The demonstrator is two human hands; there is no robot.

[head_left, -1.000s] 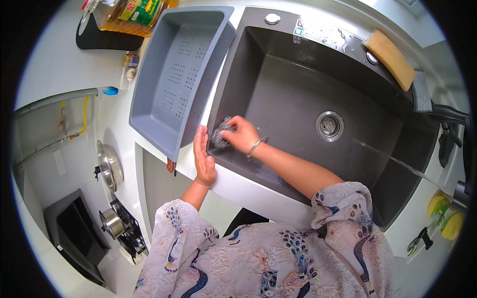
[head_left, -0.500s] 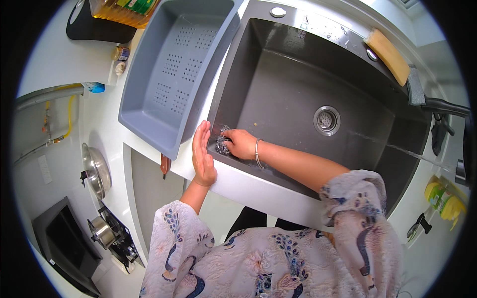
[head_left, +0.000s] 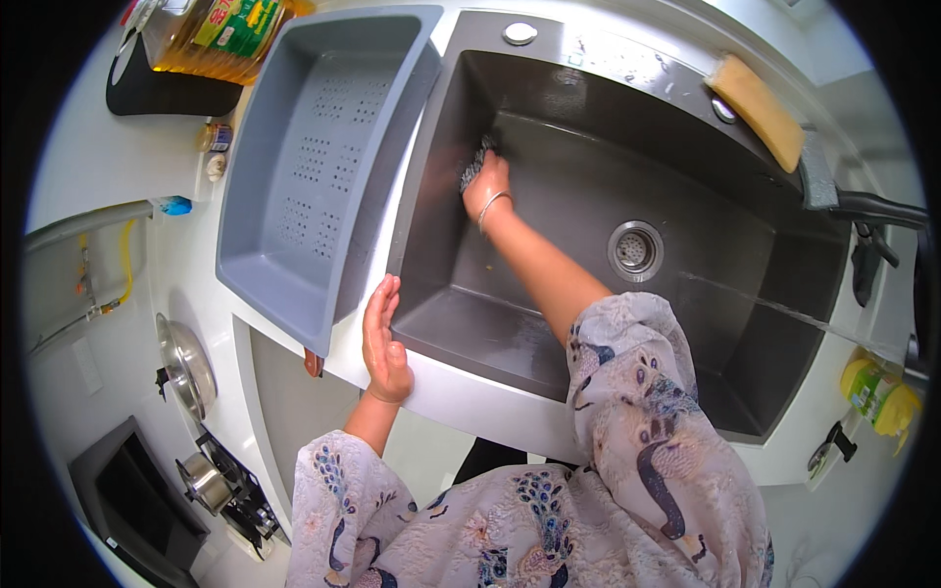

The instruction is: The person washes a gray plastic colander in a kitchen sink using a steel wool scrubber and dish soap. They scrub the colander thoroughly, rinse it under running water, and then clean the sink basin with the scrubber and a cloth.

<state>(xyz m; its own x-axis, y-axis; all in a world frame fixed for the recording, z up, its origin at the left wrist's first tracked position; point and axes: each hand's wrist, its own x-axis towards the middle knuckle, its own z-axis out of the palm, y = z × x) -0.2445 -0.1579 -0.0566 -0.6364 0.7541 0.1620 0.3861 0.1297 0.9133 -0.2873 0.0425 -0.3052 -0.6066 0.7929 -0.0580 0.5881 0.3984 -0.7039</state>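
My right hand is closed round a silvery steel wool scrubber, pressed to the left wall of the dark grey sink near its far corner. A bracelet sits on that wrist. Part of the scrubber is hidden by the fingers. At the sink's near left corner, my left hand rests edge-down on the white counter, fingers stretched out, holding nothing. A thin stream of water runs in from the right toward the round drain.
A grey perforated basin stands left of the sink, with an oil bottle beyond it. A tan block and a grey sponge lie along the far right rim, by the black faucet. A yellow bottle stands at right.
My right hand has moved with the scrubber from the sink's near left corner along the left wall to its far part. My left hand stays on the counter, fingers still stretched out.
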